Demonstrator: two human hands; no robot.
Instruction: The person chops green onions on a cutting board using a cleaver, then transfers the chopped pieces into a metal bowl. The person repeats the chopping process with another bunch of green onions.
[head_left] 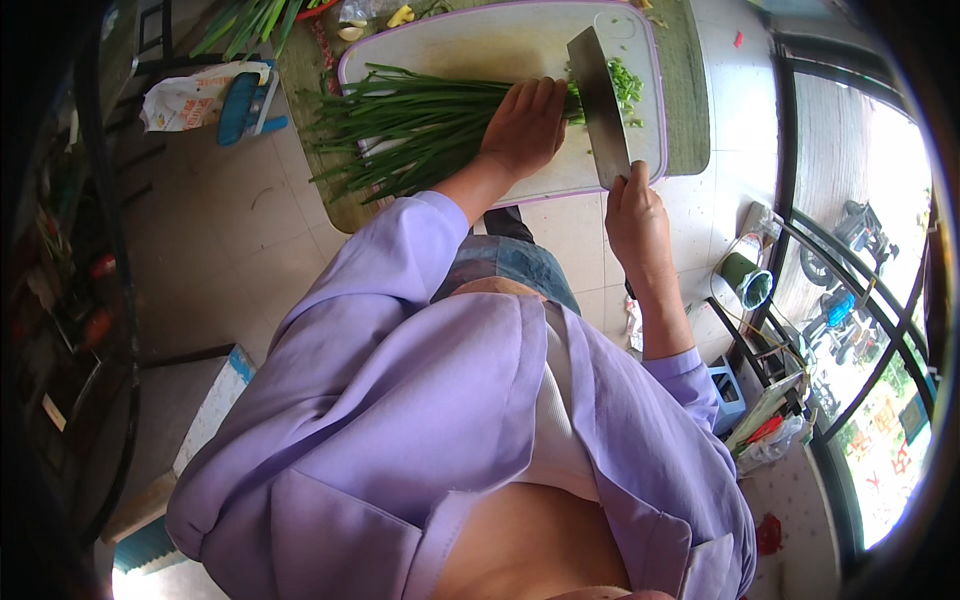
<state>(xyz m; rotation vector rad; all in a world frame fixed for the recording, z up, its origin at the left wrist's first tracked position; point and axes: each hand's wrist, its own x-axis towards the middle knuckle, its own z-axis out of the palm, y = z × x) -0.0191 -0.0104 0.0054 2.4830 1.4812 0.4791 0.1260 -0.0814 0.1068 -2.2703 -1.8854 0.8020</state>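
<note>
A bundle of long green chives (420,115) lies across a white cutting board (500,45) with a purple rim, its leafy ends hanging past the board's left edge. My left hand (526,122) is closed over the right end of the bundle, pressing it down. The handle of a broad cleaver (603,110) is in my right hand (637,212), gripped at the board's near right edge. The blade points away from me, just right of my left fingers, beside the cut end. Chopped green pieces (627,85) lie to the right of the blade, partly behind it.
The board rests on a greenish table (687,110). Garlic cloves (350,33) and more green stalks (250,28) lie at the far left. A blue plastic stool (240,108) with a white bag (183,98) stands left; a green bin (745,278) stands right, by a glass door.
</note>
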